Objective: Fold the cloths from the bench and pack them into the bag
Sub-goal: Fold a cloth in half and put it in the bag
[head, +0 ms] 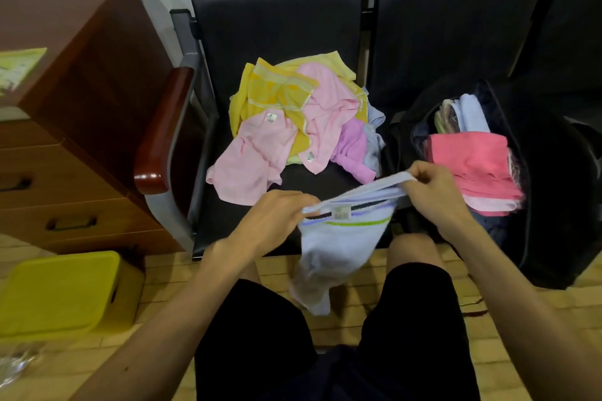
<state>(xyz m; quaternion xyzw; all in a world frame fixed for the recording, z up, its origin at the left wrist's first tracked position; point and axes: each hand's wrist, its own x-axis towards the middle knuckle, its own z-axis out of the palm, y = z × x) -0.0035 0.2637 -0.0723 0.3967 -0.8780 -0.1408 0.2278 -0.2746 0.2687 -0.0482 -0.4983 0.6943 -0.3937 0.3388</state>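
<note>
Up close, just left of the bag, the left hand pinches one end of the light blue cloth along its striped top edge. The right hand pinches the other end, fingers curled, and the cloth hangs slack below them. Inside the bag lies a folded pink stack. Further left of the bag sits a loose pile of cloths, yellow, pink and purple.
</note>
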